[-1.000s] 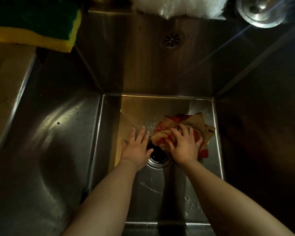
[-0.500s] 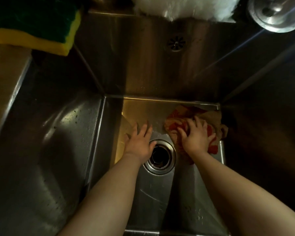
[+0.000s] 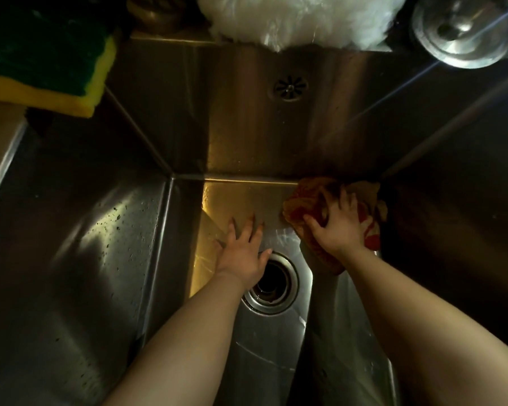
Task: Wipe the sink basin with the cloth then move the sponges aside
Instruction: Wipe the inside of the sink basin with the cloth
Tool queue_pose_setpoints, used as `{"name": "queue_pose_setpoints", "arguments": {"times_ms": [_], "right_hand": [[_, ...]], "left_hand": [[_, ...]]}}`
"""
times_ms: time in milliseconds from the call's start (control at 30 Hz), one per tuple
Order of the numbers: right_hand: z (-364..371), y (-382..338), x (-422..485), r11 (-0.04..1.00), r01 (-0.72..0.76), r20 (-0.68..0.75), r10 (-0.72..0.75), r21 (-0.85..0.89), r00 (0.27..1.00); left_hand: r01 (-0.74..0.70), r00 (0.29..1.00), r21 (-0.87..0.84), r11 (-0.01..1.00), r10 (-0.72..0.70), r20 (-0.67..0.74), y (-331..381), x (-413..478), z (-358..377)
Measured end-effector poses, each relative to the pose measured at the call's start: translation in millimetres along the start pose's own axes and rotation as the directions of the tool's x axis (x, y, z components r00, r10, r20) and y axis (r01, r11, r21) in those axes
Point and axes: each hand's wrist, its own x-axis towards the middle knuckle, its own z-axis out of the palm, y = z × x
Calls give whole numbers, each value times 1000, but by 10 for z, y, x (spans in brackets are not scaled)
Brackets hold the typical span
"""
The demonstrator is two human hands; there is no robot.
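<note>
In the deep stainless-steel sink basin (image 3: 100, 230), the right hand (image 3: 339, 227) presses a crumpled orange-and-red cloth (image 3: 305, 200) into the far right corner of the floor, its fingers (image 3: 344, 197) spread wide over the fabric rather than bunched round it. The left hand (image 3: 242, 253) lies flat on the basin floor with fingers straight and splayed, holding nothing, just beside the round metal drain (image 3: 276, 285). A yellow sponge with a dark green scouring top (image 3: 41, 68) sits on the rim at the far left corner, well apart from both hands. A white fluffy mass (image 3: 299, 19) overhangs the back wall.
</note>
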Motion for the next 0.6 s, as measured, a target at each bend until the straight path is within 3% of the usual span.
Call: {"name": "queue_pose_setpoints", "arguments": {"times_ms": [167, 367, 600], "right_hand": [[-48, -12, -169, 998, 2, -50, -5, -66, 999], [146, -147, -593, 1000, 9, -32, -9, -2, 999], [249, -377, -758, 991, -40, -74, 50, 128, 996]], "left_hand": [[-17, 1000, 12, 1000, 16, 23, -32, -47, -21], [-18, 998, -3, 1000, 18, 60, -29, -219, 17], [-8, 998, -12, 1000, 7, -64, -239, -379, -60]]}}
